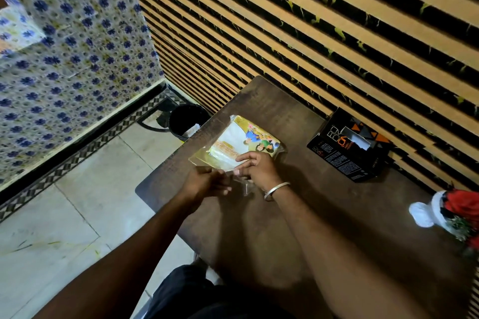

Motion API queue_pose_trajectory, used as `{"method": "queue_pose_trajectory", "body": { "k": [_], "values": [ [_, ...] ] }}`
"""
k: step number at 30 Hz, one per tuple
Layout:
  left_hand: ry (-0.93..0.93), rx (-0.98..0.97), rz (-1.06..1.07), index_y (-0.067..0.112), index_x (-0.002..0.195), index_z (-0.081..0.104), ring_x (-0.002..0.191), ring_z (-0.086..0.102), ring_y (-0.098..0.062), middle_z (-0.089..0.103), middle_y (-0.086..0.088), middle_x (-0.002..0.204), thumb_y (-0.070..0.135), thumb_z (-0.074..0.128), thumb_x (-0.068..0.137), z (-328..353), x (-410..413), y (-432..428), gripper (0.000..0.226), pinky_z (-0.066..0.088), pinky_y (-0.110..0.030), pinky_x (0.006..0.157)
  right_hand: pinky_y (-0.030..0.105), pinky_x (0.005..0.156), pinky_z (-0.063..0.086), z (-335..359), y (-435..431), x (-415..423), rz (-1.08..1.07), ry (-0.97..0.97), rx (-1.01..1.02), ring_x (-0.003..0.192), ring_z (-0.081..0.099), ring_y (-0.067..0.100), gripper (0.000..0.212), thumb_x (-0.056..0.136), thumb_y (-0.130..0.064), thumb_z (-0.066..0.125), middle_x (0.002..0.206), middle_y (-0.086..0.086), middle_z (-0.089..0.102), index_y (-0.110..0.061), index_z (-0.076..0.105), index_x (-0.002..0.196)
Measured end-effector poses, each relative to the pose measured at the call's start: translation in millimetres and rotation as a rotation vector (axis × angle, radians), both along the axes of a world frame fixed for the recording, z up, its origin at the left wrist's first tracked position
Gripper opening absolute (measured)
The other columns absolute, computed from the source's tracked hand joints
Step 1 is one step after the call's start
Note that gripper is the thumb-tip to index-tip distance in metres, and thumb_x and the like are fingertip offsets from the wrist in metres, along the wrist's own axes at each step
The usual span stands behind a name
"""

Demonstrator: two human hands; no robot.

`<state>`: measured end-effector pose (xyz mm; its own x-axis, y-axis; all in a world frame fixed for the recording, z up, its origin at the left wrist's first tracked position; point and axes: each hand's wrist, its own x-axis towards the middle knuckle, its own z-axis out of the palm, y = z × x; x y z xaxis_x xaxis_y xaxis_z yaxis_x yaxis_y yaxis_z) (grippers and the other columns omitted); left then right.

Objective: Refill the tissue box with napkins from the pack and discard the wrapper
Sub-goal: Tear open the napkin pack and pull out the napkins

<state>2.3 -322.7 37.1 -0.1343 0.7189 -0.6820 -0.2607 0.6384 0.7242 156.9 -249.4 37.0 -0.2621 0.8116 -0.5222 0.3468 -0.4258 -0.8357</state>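
A napkin pack (238,141) in a clear and yellow printed wrapper lies flat near the left end of the dark wooden table (324,210). Both hands work at its near edge. My left hand (207,182) pinches the clear plastic flap at the pack's near end. My right hand (255,167), with a metal bangle on the wrist, grips the same end of the wrapper from the right. A black tissue box (348,146) with orange marks stands at the table's far side against the wall, a white tissue showing in its top slot.
A black bin (188,120) stands on the floor just beyond the table's left corner. A red and white ornament (451,212) sits at the table's right edge. A slatted wall runs behind the table; tiled floor lies to the left.
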Motion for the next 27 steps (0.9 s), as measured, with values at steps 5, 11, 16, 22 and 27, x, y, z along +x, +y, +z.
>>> {"method": "queue_pose_trajectory", "body": {
  "k": [5, 11, 16, 22, 27],
  "values": [
    [0.216, 0.083, -0.112, -0.008, 0.088, 0.062, 0.059, 0.068, -0.028, 0.065, -0.018, 0.069, 0.006, 0.056, 0.098, -10.3, -12.8, -9.8, 0.019, 0.061, -0.046, 0.066, 0.016, 0.046, 0.047, 5.9, 5.8, 1.4, -0.096, 0.04, -0.027, 0.046, 0.061, 0.005, 0.027, 0.075, 0.019, 0.065, 0.059, 0.005, 0.067, -0.007, 0.064, 0.081],
    [0.122, 0.169, -0.165, -0.014, 0.099, 0.061, 0.078, 0.066, -0.027, 0.067, -0.018, 0.086, 0.018, 0.072, 0.09, -5.3, 5.5, -7.6, 0.035, 0.059, -0.032, 0.065, 0.018, 0.047, 0.049, 14.8, 1.4, -6.9, 0.019, 0.111, -0.09, 0.047, 0.064, 0.011, 0.027, 0.078, 0.013, 0.07, 0.065, 0.011, 0.069, 0.007, 0.063, 0.103],
    [0.017, 0.146, -0.081, -0.016, 0.094, 0.065, 0.063, 0.069, -0.024, 0.071, -0.019, 0.076, 0.01, 0.07, 0.09, -9.5, 17.8, -9.5, 0.027, 0.057, -0.025, 0.053, 0.02, 0.047, 0.049, 13.8, -2.5, -10.3, 0.02, 0.112, -0.091, 0.044, 0.062, 0.014, 0.03, 0.076, 0.014, 0.071, 0.067, 0.015, 0.068, 0.006, 0.062, 0.104],
    [0.049, 0.17, -0.064, -0.006, 0.087, 0.069, 0.058, 0.068, -0.015, 0.072, -0.009, 0.067, 0.011, 0.067, 0.092, -22.9, 12.8, -17.4, 0.018, 0.057, -0.026, 0.058, 0.019, 0.05, 0.049, 15.1, -1.5, -7.5, 0.017, 0.057, -0.021, 0.059, 0.062, 0.017, 0.027, 0.076, 0.008, 0.074, 0.081, 0.023, 0.069, -0.012, 0.061, 0.088],
    [-0.145, 0.167, -0.024, 0.001, 0.104, 0.073, 0.08, 0.067, -0.021, 0.074, -0.01, 0.088, 0.015, 0.071, 0.089, -22.4, 15.5, -15.5, 0.021, 0.056, -0.036, 0.079, 0.016, 0.047, 0.047, 14.8, -1.1, -7.1, 0.071, 0.046, -0.062, 0.07, 0.065, 0.023, 0.025, 0.08, 0.006, 0.07, 0.095, 0.028, 0.07, -0.01, 0.06, 0.097]
  ]
}}
